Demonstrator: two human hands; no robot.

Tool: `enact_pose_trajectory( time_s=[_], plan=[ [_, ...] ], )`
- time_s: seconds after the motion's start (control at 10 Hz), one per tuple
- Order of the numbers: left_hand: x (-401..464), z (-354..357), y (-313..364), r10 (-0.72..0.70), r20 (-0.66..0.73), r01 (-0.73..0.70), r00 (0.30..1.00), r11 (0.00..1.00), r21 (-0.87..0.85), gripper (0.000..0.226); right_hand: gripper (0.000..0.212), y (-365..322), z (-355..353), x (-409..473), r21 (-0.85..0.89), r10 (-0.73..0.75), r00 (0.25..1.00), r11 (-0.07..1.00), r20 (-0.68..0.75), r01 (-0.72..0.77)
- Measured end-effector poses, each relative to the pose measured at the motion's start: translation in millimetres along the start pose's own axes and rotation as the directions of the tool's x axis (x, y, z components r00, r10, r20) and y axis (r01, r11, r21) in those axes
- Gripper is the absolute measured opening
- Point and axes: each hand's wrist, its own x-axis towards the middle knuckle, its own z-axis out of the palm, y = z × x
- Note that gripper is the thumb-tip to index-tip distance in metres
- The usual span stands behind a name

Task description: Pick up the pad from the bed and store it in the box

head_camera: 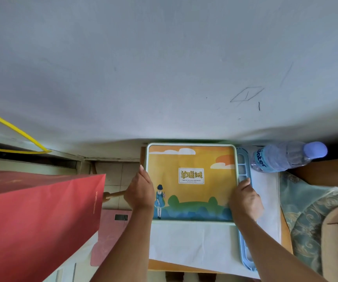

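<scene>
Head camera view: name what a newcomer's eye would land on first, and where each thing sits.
The bright orange illustrated pad sits at centre, with the left hand on its left edge and the right hand on its right edge. A large red paper bag fills the lower left, and a water bottle lies on its side at the pad's upper right.

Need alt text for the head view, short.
Two bare hands, left hand and right hand, grip the side edges of a flat orange illustrated pad lying on white paper. A water bottle lies to its right, a red paper bag stands left.
</scene>
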Motion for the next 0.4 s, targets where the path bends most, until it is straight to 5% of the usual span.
enact_pose_trajectory(
  time_s=[0.2,0.4],
  plan=[
    [2,-12,1,0.022,0.119,-0.025,0.993,1.0,0.019,0.065,0.065,-6,-13,-2,-0.006,-0.014,0.99,1.0,0.143,0.015],
    [-6,-54,-1,0.05,0.225,-0.066,0.973,0.996,0.066,0.044,0.049,4,-48,-20,0.04,-0.076,0.946,0.997,0.316,0.067]
  ],
)
